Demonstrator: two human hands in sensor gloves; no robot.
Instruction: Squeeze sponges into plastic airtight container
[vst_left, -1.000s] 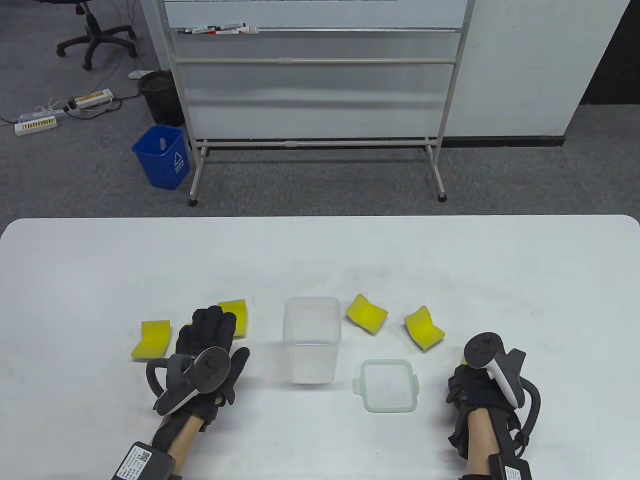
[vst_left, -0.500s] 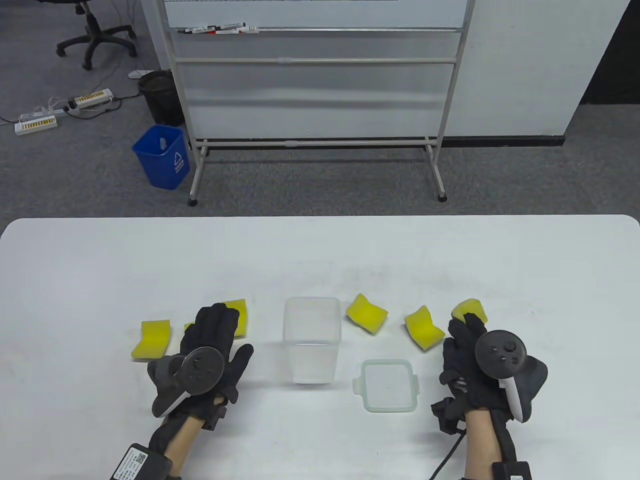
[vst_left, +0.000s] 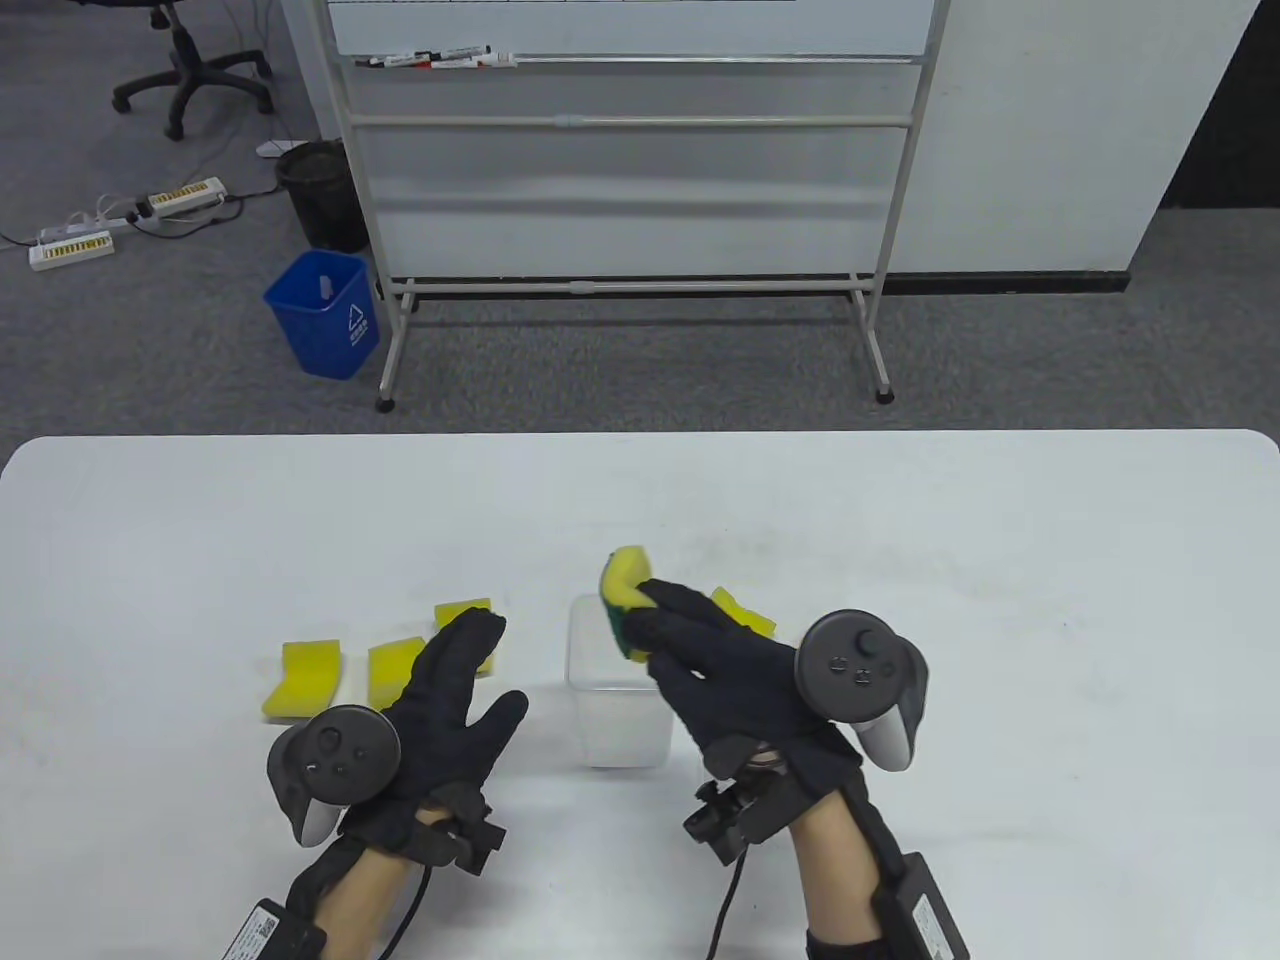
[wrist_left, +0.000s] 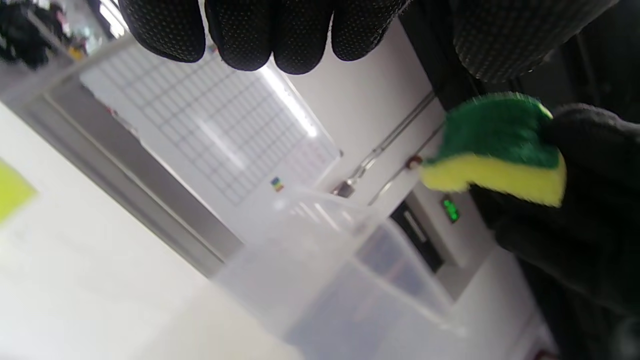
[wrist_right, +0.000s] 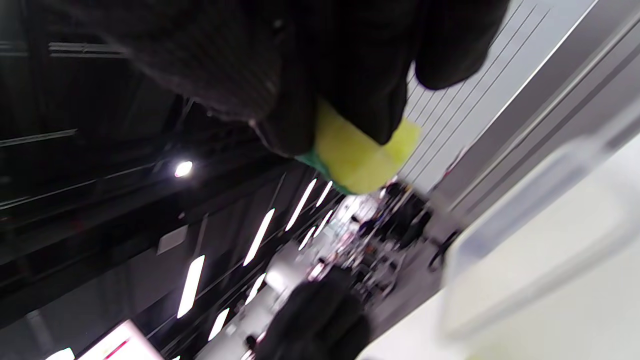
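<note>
My right hand grips a yellow sponge with a green scrub side and holds it above the open clear plastic container. The sponge also shows in the left wrist view and in the right wrist view, squeezed between the fingers. My left hand is open and empty, flat just left of the container, which shows in the left wrist view. Three yellow sponges lie left of the container: one at the far left, one beside it and one behind my fingers. Another sponge peeks out behind my right hand.
The container's lid is hidden under my right hand. A whiteboard on a stand and a blue bin stand on the floor beyond the table's far edge.
My right hand picked up a sponge at the right side and carried it left to above the container. My left hand turned flat and shifted slightly right, uncovering a sponge.
</note>
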